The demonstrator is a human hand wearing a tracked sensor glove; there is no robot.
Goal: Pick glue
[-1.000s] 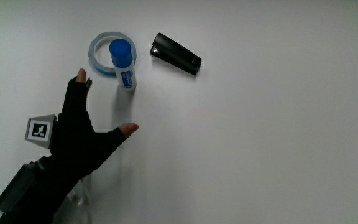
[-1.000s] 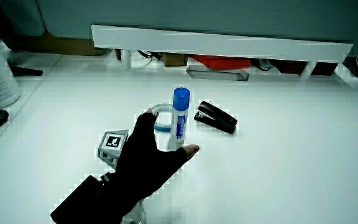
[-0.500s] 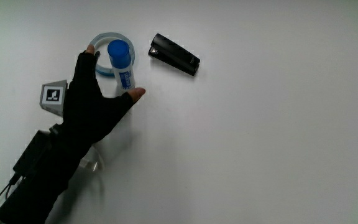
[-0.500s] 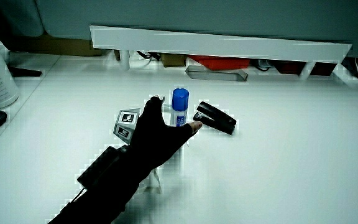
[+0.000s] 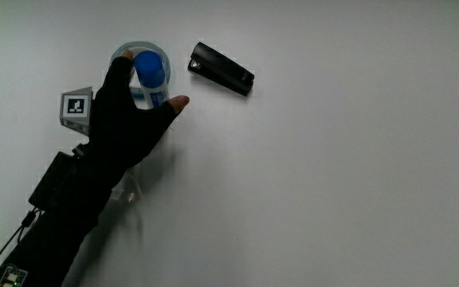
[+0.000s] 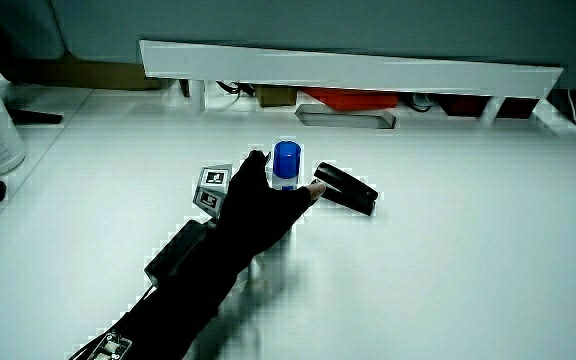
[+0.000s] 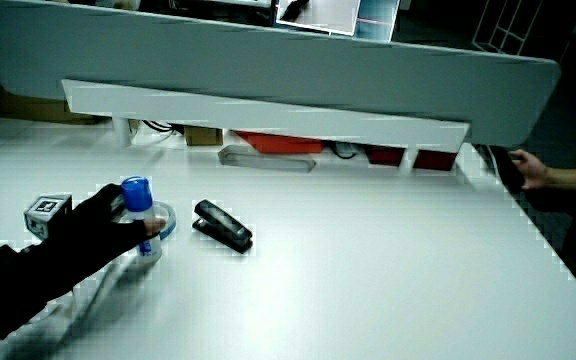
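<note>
The glue stick [image 5: 151,76] stands upright on the white tabletop [image 5: 333,175], its blue cap [image 5: 150,64] uppermost and its white labelled body below. It stands inside, or at the rim of, a pale blue tape ring [image 5: 138,53] that lies flat on the tabletop; the exact relation cannot be told because the hand covers the base.

The hand [image 5: 126,119] is at the glue stick, on the side nearer the person. The fingers [image 5: 119,72] reach up along one side of the stick and the thumb [image 5: 175,104] extends along the other side, so the stick sits in the fork between them. Whether the fingers and thumb press against the stick or only flank it cannot be determined. In both side views the stick's base is on the tabletop, with the hand [image 6: 263,200] [image 7: 103,228] covering its lower body and the cap showing above the glove.

The patterned cube [image 5: 76,107] sits on the back of the hand. The forearm [image 5: 62,215] runs from the hand toward the person.

A black stapler [image 5: 221,69] lies flat on the tabletop just beside the glue stick, apart from it and from the thumb.
</note>
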